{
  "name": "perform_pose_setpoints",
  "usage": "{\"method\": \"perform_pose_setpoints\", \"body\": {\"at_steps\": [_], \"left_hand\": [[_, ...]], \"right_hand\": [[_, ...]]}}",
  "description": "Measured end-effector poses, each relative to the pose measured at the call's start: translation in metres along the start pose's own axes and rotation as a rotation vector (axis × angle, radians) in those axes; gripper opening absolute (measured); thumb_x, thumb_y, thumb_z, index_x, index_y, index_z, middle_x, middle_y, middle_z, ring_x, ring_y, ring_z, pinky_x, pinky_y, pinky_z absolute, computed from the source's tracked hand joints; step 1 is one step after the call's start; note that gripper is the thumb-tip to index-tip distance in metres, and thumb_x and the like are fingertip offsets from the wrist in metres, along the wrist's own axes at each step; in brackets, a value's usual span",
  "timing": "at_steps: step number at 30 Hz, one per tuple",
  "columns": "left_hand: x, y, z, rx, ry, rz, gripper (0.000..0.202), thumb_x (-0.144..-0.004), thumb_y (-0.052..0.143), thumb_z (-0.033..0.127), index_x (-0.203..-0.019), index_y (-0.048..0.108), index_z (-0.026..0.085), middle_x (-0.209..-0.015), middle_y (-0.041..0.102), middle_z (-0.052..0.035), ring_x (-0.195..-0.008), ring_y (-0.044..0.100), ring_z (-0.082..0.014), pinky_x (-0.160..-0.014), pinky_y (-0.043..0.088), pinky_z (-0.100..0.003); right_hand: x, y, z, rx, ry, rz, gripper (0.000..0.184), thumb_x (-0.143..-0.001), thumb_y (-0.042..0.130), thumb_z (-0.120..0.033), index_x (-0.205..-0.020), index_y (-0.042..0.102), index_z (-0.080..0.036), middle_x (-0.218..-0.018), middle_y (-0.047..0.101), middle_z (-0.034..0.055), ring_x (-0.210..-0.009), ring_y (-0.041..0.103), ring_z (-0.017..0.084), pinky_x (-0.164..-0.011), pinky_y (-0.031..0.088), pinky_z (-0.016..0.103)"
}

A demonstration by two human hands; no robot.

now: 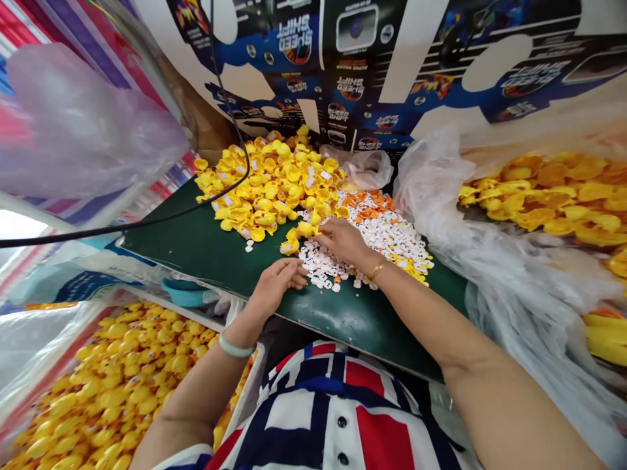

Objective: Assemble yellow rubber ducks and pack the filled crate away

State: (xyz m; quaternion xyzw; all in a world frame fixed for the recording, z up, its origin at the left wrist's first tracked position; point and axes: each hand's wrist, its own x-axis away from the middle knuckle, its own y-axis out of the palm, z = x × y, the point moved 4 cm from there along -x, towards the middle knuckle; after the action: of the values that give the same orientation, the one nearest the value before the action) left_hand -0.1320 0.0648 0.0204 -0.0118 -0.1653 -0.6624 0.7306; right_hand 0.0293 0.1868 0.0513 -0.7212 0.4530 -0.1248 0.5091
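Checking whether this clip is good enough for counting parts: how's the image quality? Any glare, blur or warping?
In the head view, the wide lens bends the printed cardboard and slants the green board, which has pale glare near its front edge; a patch at the far left is blown out white; the left hand, right hand and yellow plastic pieces look sharp, without obvious motion blur.

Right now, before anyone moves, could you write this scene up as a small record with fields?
Left hand: beside the small white pieces, nothing visibly held
Right hand: over the white pieces, by the yellow duck parts; any grip cannot be told
Wrists: pale green bangle on left, gold bracelet on right
Work surface: dark green board
Also on board: orange pieces
Lower left: bin of yellow rubber ducks
Behind: blue printed cardboard
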Motion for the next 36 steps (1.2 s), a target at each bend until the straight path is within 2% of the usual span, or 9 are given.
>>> {"method": "perform_pose_setpoints", "body": {"at_steps": [4,8,12,17,22,25,29,32,36], "left_hand": [[-0.026,0.046,-0.006,0.331,-0.13,-0.084,0.036,-0.086,0.067,0.043,-0.103,0.065,0.011,-0.094,0.072,-0.0121,-0.078,0.07,-0.0175,-0.068,0.056,-0.028],[-0.031,0.081,-0.006,0.443,-0.23,-0.276,0.059,-0.09,0.048,0.066,-0.108,0.064,0.011,-0.098,0.072,-0.0153,-0.085,0.071,-0.0219,-0.073,0.059,-0.033],[-0.028,0.086,-0.009,0.413,-0.383,-0.499,0.077,-0.085,0.038,0.078,-0.108,0.064,0.01,-0.097,0.073,-0.019,-0.083,0.072,-0.0268,-0.067,0.059,-0.035],[-0.027,0.082,-0.018,0.271,-0.49,-0.707,0.053,-0.082,0.066,0.056,-0.107,0.065,0.01,-0.09,0.074,-0.0172,-0.072,0.073,-0.0276,-0.062,0.059,-0.037],[-0.027,0.085,-0.016,0.268,-0.406,-0.583,0.045,-0.07,0.081,0.023,-0.109,0.06,0.015,-0.087,0.073,-0.009,-0.074,0.073,-0.0264,-0.069,0.059,-0.039],[-0.028,0.088,-0.014,0.289,-0.33,-0.47,0.052,-0.065,0.082,0.017,-0.109,0.055,0.017,-0.083,0.072,-0.0058,-0.076,0.074,-0.0274,-0.072,0.057,-0.039],[-0.031,0.088,-0.012,0.311,-0.248,-0.412,0.049,-0.06,0.081,0.015,-0.099,0.052,0.017,-0.084,0.071,-0.0038,-0.075,0.073,-0.0255,-0.074,0.056,-0.038],[-0.032,0.083,-0.011,0.367,-0.212,-0.391,0.048,-0.061,0.08,0.014,-0.102,0.054,0.018,-0.083,0.071,-0.0038,-0.086,0.073,-0.0256,-0.083,0.054,-0.039],[-0.028,0.076,-0.01,0.377,-0.193,-0.41,0.065,-0.063,0.079,0.012,-0.122,0.052,0.023,-0.106,0.071,-0.0079,-0.086,0.072,-0.0234,-0.081,0.053,-0.038]], "right_hand": [[0.045,-0.026,0.014,-0.249,0.021,0.042,0.021,-0.094,0.054,-0.033,-0.088,0.07,-0.02,-0.086,0.063,0.0033,-0.084,0.058,0.017,-0.079,0.045,0.031],[0.086,-0.046,0.016,-0.157,-0.067,0.12,0.018,-0.093,0.055,-0.028,-0.101,0.07,-0.022,-0.104,0.064,0.0083,-0.099,0.058,0.021,-0.091,0.047,0.039],[0.111,-0.056,0.013,-0.218,-0.27,-0.007,0.026,-0.095,0.053,-0.025,-0.118,0.066,-0.025,-0.125,0.061,0.0105,-0.115,0.057,0.022,-0.098,0.048,0.042],[0.109,-0.063,0.009,-0.345,-0.327,-0.182,0.028,-0.098,0.051,-0.025,-0.121,0.065,-0.026,-0.129,0.063,0.0083,-0.118,0.058,0.018,-0.103,0.047,0.039],[0.069,-0.07,0.032,-0.334,-0.219,-0.177,0.028,-0.096,0.051,-0.026,-0.122,0.064,-0.025,-0.127,0.064,0.0063,-0.118,0.058,0.018,-0.104,0.044,0.04],[0.033,-0.066,0.067,-0.011,-0.017,-0.055,0.029,-0.099,0.043,-0.023,-0.11,0.069,-0.018,-0.112,0.068,0.009,-0.106,0.06,0.02,-0.096,0.046,0.038],[-0.002,-0.048,0.095,0.366,0.047,-0.113,0.023,-0.095,0.05,-0.02,-0.098,0.072,-0.014,-0.099,0.067,0.0126,-0.1,0.055,0.025,-0.09,0.042,0.037],[-0.009,-0.041,0.101,0.371,0.023,-0.149,0.016,-0.089,0.056,-0.016,-0.093,0.071,-0.013,-0.1,0.066,0.0131,-0.099,0.054,0.025,-0.089,0.04,0.036],[0.007,-0.05,0.099,0.334,0.046,-0.106,0.016,-0.091,0.054,-0.021,-0.095,0.067,-0.013,-0.104,0.065,0.0127,-0.099,0.054,0.025,-0.087,0.04,0.036]]}}
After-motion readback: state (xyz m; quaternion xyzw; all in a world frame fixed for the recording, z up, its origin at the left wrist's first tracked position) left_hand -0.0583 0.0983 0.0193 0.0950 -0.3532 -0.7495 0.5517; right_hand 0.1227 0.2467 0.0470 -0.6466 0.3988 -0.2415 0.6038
